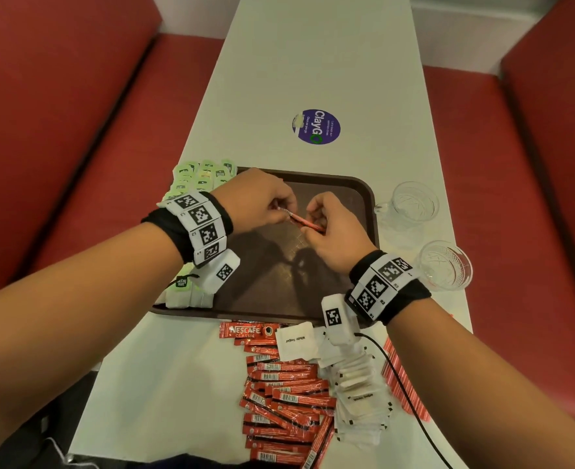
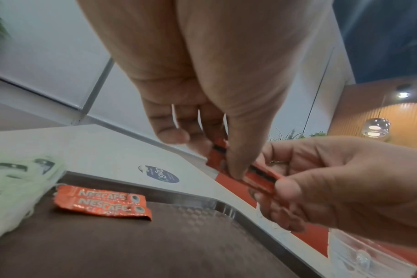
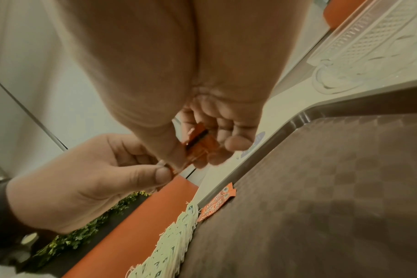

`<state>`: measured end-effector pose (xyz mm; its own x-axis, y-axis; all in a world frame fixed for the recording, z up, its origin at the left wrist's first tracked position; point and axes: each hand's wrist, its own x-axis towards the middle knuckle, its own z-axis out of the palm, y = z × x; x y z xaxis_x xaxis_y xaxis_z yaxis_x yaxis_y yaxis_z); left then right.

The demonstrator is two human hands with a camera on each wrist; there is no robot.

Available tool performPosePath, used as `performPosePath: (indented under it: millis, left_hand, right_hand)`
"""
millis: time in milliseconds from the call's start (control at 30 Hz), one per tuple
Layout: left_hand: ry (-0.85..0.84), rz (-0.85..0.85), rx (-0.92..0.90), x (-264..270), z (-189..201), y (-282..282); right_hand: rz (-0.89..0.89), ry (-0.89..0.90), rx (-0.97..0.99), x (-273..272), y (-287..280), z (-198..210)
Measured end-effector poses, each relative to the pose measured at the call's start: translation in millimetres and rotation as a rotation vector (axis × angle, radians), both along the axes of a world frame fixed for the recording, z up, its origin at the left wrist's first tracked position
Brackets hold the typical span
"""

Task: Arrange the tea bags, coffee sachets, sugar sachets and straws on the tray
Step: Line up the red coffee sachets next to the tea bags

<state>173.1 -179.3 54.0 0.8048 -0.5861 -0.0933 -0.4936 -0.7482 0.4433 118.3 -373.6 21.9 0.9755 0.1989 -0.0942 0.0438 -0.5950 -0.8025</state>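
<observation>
Left hand [image 1: 259,198]: thumb and fingertips pinch one end of a red coffee sachet [image 1: 304,222], held in the air above the tray's far half.
Right hand [image 1: 333,225]: fingers curled, thumb pressed on the other end of the same sachet.
Held sachet: slanted between the two hands, clear of the tray floor.
Tray [image 1: 367,198]: brown, textured, lying across the middle of the white table [image 1: 313,62].
Coffee on the tray [image 2: 102,204]: two joined Nescafe sachets lie flat near the tray's far left corner, just beside the tea bags.
Tea bags [image 1: 201,177]: pale green, stacked in a row along the tray's left edge, from far corner to near corner.
Loose coffee sachets [image 1: 282,397]: a red heap on the table, just off the tray's near edge.
Sugar sachets [image 1: 357,390]: white, piled touching the right of that heap.
Straws [image 1: 404,384]: red-striped wrappers at the table's right edge, beside the sugar.
Glass cups [image 1: 414,201]: two, off the tray's right edge.
Sticker [image 1: 316,126]: round, purple, beyond the tray's far edge.
</observation>
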Motion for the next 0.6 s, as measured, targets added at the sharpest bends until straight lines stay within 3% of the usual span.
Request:
performPosePath:
  millis: [233, 600]
  left_hand:
    - [-0.163, 0.047, -0.021, -13, 0, 17]
    - [-0.083, 0.049, 0.06, -21, -1, 26]
  right_hand:
    - [0.011, 0.05, 0.042, 1, 2, 1]
    - [0.056, 0.03, 0.075, 1, 11, 1]
